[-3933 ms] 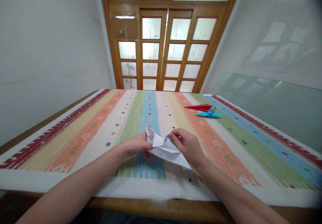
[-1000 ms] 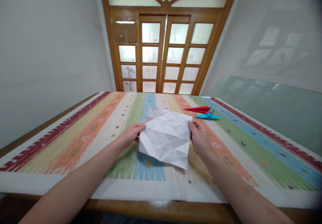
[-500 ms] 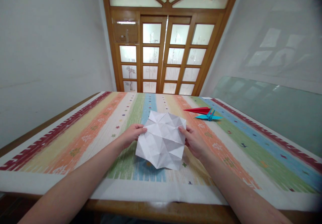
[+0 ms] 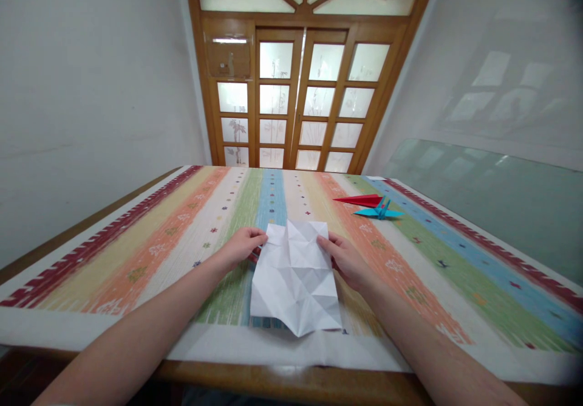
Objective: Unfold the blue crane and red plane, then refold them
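A white sheet of paper, covered in crossing fold creases, is held up between my two hands above the striped tablecloth. My left hand pinches its upper left edge between thumb and fingers. On the opposite side, my right hand grips the upper right edge, thumb on top and the other fingers behind the paper. The sheet tilts toward me, its lower edge hanging near the front of the table.
A red paper plane and a blue paper crane lie on the cloth to the right, beyond my right hand. Wooden doors with glass panes stand past the far table edge. A greenish glass panel leans along the right wall.
The paper has turned between my hands and come lower and nearer to me; its grip points are now near the top corners. The plane and crane have not moved.
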`<state>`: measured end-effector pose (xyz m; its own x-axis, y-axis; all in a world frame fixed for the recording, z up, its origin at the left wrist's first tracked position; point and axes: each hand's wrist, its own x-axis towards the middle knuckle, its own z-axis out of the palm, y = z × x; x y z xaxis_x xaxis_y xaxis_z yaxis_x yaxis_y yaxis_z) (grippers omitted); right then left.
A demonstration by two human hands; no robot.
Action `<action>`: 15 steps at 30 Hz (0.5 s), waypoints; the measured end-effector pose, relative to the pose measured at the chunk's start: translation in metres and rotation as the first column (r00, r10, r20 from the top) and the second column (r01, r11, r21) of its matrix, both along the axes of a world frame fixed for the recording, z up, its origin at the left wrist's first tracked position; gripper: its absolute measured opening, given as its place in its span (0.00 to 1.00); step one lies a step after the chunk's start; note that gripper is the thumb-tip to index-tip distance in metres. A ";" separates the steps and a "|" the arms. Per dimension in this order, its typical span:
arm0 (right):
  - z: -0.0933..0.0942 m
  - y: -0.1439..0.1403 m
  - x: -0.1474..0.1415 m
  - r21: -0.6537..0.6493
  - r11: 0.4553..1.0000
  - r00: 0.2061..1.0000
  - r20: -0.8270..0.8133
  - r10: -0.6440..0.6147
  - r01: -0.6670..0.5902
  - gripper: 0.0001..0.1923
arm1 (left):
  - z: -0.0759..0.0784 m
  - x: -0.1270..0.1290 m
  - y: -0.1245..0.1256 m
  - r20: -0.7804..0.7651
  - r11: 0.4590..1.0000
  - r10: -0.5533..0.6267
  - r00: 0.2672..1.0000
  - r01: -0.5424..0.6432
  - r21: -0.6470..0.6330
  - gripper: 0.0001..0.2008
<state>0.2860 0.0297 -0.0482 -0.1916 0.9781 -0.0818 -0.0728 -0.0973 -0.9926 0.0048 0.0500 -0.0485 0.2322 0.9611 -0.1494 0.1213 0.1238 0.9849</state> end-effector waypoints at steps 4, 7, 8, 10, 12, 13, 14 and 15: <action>0.000 0.004 0.005 0.023 0.997 0.997 -0.009 -0.074 0.074 0.16 | 0.003 -0.001 0.003 0.017 0.994 0.104 0.994 -0.105 0.034 0.13; 0.000 0.007 0.008 0.086 0.989 0.993 -0.009 -0.120 0.120 0.18 | 0.006 -0.004 0.006 0.013 0.983 0.166 0.986 -0.166 0.071 0.11; 0.001 0.008 0.009 0.107 0.986 0.992 -0.005 -0.129 0.129 0.19 | 0.008 -0.005 0.006 0.007 0.981 0.177 0.984 -0.177 0.085 0.11; 0.001 0.008 0.009 0.134 0.982 0.991 -0.001 -0.132 0.131 0.20 | 0.009 -0.006 0.007 -0.006 0.975 0.192 0.981 -0.190 0.119 0.11; 0.002 0.008 0.009 0.135 0.983 0.992 -0.005 -0.126 0.126 0.20 | 0.010 -0.007 0.008 -0.011 0.968 0.200 0.980 -0.196 0.154 0.12; 0.003 0.008 0.009 0.133 0.983 0.992 -0.010 -0.123 0.123 0.20 | 0.009 -0.008 0.008 -0.011 0.965 0.204 0.979 -0.199 0.170 0.12; 0.003 0.007 0.009 0.132 0.984 0.993 -0.016 -0.121 0.122 0.20 | 0.009 -0.008 0.009 -0.011 0.962 0.207 0.978 -0.202 0.184 0.12; 0.003 0.007 0.008 0.134 0.984 0.993 -0.023 -0.117 0.119 0.19 | 0.008 -0.008 0.009 -0.009 0.959 0.210 0.978 -0.204 0.198 0.12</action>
